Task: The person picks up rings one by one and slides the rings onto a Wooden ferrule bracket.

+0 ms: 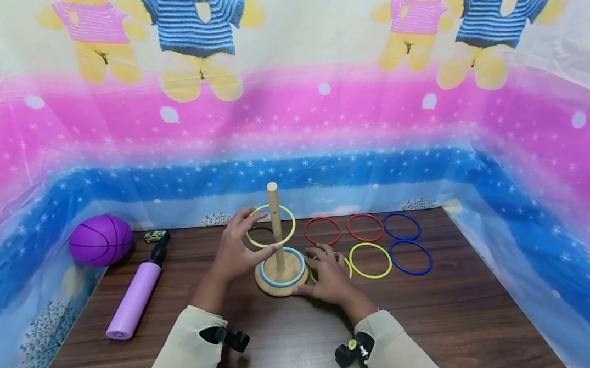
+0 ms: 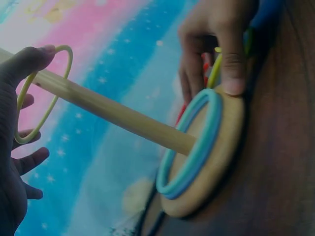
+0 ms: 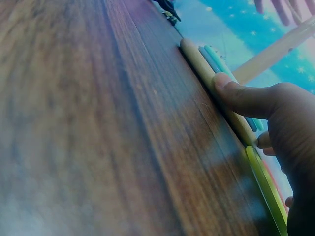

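A wooden ring-toss stand (image 1: 276,229) has a round base (image 1: 265,284) and an upright peg. Two light blue rings (image 2: 212,115) lie stacked on the base around the foot of the peg. My left hand (image 1: 238,247) pinches a yellow ring (image 1: 294,222) between thumb and fingers. That ring encircles the upper part of the peg, well above the blue ones. My right hand (image 1: 328,276) grips the base's right edge, with its thumb (image 3: 231,88) against the near rim. Under the right hand, another yellow ring (image 1: 349,266) lies partly hidden.
To the right lie two red rings (image 1: 322,218), another yellow ring (image 1: 369,244) and two blue rings (image 1: 410,241). A dark ring (image 1: 262,227) is behind the stand. At left are a purple ball (image 1: 101,240), a pink hand pump (image 1: 134,299) and a toy car (image 1: 155,235). Printed cloth surrounds the table (image 1: 454,320).
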`<act>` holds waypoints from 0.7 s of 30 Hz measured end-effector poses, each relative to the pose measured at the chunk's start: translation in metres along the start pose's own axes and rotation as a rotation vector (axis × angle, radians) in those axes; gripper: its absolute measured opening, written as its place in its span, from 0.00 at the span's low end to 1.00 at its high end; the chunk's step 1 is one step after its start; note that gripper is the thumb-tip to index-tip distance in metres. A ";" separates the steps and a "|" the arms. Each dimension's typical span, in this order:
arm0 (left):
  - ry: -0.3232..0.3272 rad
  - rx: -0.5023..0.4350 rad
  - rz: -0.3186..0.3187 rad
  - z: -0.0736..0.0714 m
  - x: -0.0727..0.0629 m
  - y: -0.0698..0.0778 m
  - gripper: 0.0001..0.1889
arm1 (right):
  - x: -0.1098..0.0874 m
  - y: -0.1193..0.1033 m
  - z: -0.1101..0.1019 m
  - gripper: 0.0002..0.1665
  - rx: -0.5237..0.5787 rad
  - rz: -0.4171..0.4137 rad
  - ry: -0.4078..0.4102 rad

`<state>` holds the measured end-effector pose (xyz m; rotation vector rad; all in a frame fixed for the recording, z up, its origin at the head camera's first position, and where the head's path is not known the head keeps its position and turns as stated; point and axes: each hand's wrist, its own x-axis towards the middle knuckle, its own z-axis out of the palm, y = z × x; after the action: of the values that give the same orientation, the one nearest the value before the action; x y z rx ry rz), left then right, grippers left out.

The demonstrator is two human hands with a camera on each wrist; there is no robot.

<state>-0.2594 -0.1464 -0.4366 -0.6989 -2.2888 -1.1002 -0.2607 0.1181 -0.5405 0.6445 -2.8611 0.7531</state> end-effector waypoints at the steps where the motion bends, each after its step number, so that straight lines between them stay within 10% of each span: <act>1: -0.002 -0.006 -0.003 0.002 -0.002 -0.002 0.38 | 0.000 0.000 0.000 0.57 -0.005 0.002 0.000; 21: -0.087 0.000 -0.160 0.043 -0.048 -0.027 0.48 | 0.000 -0.001 0.000 0.56 -0.013 0.001 0.008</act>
<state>-0.2499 -0.1375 -0.5053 -0.5824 -2.4537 -1.1621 -0.2601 0.1177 -0.5403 0.6378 -2.8569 0.7348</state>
